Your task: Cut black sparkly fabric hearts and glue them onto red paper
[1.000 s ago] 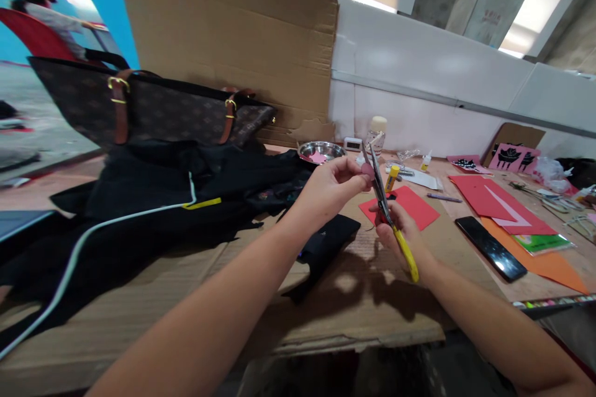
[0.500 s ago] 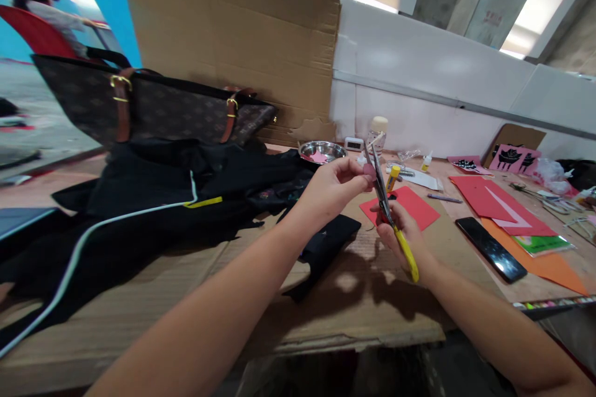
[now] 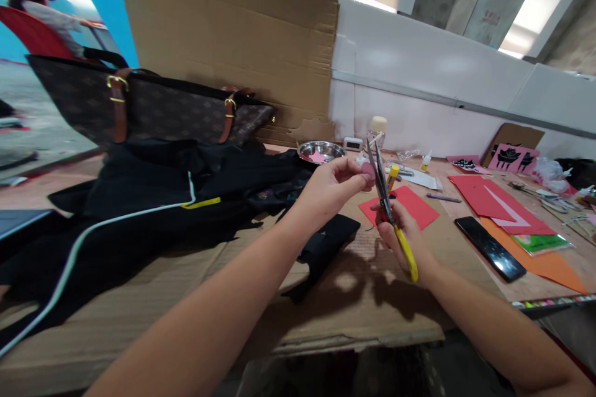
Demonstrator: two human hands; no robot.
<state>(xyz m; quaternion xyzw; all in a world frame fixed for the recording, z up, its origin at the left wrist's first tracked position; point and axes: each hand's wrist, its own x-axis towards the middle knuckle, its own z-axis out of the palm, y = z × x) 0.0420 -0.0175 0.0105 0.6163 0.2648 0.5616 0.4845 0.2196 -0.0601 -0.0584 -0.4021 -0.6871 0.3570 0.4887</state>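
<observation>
Cardboard [image 3: 372,327] covers the bench [image 3: 531,289], lower centre; left hand [image 3: 331,188] pinches a pink disc [image 3: 369,170]; right hand [image 3: 410,232] grips scissors [image 3: 384,197]; best turn disc, not scissors.

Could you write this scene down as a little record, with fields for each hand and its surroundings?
Left hand: pinches a small pink piece
Right hand: holds yellow-handled scissors, blades slightly apart
Cutting: cannot tell whether the blades touch the piece
Far side: metal bowl
Right side: black phone, orange sheet
Left side: black cloth, patterned bag
</observation>
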